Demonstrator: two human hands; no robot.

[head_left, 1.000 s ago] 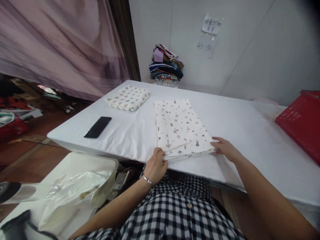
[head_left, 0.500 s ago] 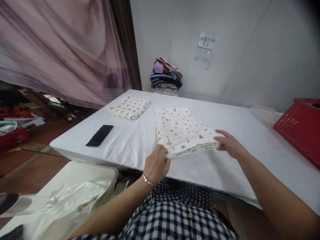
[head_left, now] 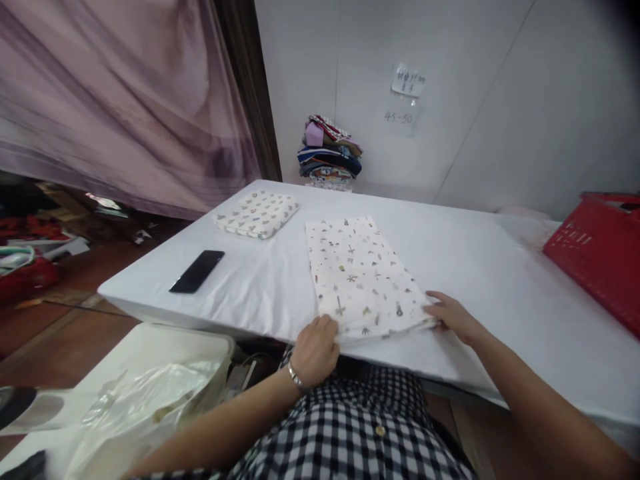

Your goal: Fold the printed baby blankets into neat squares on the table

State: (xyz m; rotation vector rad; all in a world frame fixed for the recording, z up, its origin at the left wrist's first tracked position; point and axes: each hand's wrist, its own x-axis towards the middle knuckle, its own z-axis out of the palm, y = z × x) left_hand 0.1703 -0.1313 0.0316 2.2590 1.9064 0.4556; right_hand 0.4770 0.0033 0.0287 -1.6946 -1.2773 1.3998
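Note:
A white printed cloth (head_left: 357,273), folded into a long strip, lies flat on the white table (head_left: 475,267) and reaches its near edge. My left hand (head_left: 314,348) is closed on the cloth's near left corner at the table edge. My right hand (head_left: 453,317) pinches the near right corner, its fingers low against the table. A second folded printed cloth (head_left: 256,213) sits further back on the left.
A black phone (head_left: 197,271) lies near the table's left edge. A stack of folded fabrics (head_left: 327,150) stands against the back wall. A red basket (head_left: 597,250) sits at the right. A white tub with clear plastic (head_left: 150,387) stands below on the left.
Half a second ago both hands held the cloth's near end lifted and bunched. Now they have drawn it back toward me and laid it flat at the table edge.

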